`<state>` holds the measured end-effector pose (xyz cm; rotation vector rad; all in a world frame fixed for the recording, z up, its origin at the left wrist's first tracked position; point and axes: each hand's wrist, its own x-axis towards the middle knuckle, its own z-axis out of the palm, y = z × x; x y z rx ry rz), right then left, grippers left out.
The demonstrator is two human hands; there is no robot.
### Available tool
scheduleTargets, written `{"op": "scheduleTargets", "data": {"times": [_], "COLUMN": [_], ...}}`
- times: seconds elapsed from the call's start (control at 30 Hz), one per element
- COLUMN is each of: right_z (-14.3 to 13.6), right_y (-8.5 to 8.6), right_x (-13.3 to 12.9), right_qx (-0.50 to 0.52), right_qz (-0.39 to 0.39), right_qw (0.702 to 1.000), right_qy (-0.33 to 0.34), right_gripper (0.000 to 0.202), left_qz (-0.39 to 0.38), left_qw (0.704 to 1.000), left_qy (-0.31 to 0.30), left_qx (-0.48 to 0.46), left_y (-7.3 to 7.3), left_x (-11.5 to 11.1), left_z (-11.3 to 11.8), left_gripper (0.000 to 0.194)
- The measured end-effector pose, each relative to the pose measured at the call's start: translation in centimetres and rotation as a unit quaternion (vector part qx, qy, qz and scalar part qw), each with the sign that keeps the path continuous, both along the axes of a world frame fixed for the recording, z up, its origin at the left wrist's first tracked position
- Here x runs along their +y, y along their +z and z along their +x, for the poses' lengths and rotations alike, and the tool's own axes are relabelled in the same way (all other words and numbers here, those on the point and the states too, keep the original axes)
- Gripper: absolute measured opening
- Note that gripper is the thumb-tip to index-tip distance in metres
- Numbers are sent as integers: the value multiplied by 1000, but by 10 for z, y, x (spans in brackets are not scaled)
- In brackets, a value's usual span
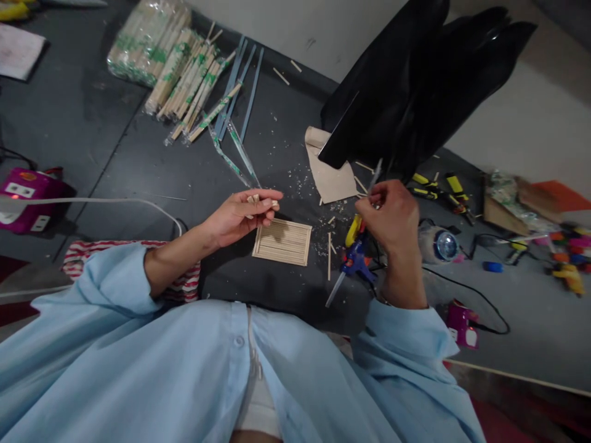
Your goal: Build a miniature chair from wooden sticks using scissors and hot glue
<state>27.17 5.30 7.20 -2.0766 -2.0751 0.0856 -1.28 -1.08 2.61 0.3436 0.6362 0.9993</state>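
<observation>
My left hand (244, 214) is closed around several short pieces of wooden stick (252, 200), their cut ends showing between thumb and fingers. Just below it, a small rectangular panel of wooden sticks (282, 242) lies flat on the dark table, framed by sticks along its edges. My right hand (392, 212) is pinched near a pale, thin, upright item (376, 175); what its fingers hold is not clear. Close under that hand rests a blue glue gun (356, 259) with a translucent glue stick (335, 289) at its back. A yellow part (353, 231) shows beside the gun.
Wrapped chopsticks (184, 86) and blue strips (252, 95) lie at the back left. Sandpaper-like sheet (330, 175), black bag (406, 86), yellow-black pliers (457, 191) and a clear jar (438, 244) are toward the right. Purple power boxes (32, 197) and cables flank the workspace.
</observation>
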Motion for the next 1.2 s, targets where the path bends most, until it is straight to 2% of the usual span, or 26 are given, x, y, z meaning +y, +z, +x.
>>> {"op": "scheduleTargets", "data": {"times": [0.1, 0.17, 0.33, 0.47, 0.53, 0.7, 0.77, 0.83, 0.93, 1.0, 1.07, 1.2], "right_z": [-2, -7, -27, -49, -58, -75, -81, -86, -89, -87, -83, -76], "right_y": [8, 10, -3, -20, -24, -25, -27, -27, -20, -12, -7, -15], "right_x": [-10, -16, -20, -6, -1, 5, 9, 14, 17, 10, -5, -48], "right_qx": [31, 66, 177, 256, 283, 255, 312, 387, 451, 459, 456, 478], "right_qz": [116, 164, 160, 90, 59, 51, 0, -55, -126, -167, -192, -189], "right_qw": [992, 984, 969, 956, 951, 963, 948, 920, 883, 872, 868, 845], "right_qy": [25, 38, 68, 115, 106, 70, 57, 32, -11, 1, 50, 147], "right_gripper": [17, 19, 25, 31, 37, 42, 46, 49, 54, 55, 50, 56], "left_qz": [7, 6, -3, 6, 17, 19, 16, 19, 23, 21, 21, 29], "left_qw": [1000, 1000, 999, 999, 1000, 1000, 1000, 1000, 999, 999, 999, 998], "left_qy": [2, 6, 11, -21, -21, 3, 4, 2, 4, 10, 16, 20], "left_qx": [7, 18, 44, 25, 14, -5, -9, -16, -30, -38, -45, -59], "left_y": [-3, -5, -7, -5, -5, -3, -3, -3, -3, -2, 1, 6], "left_x": [0, 0, 1, 1, 1, 2, 2, 3, 3, 3, 2, 0], "left_z": [0, 0, 0, 0, 0, 0, -1, -2, -3, -3, -3, -2], "left_gripper": [22, 22, 25, 29, 30, 27, 23, 19, 16, 12, 9, 5]}}
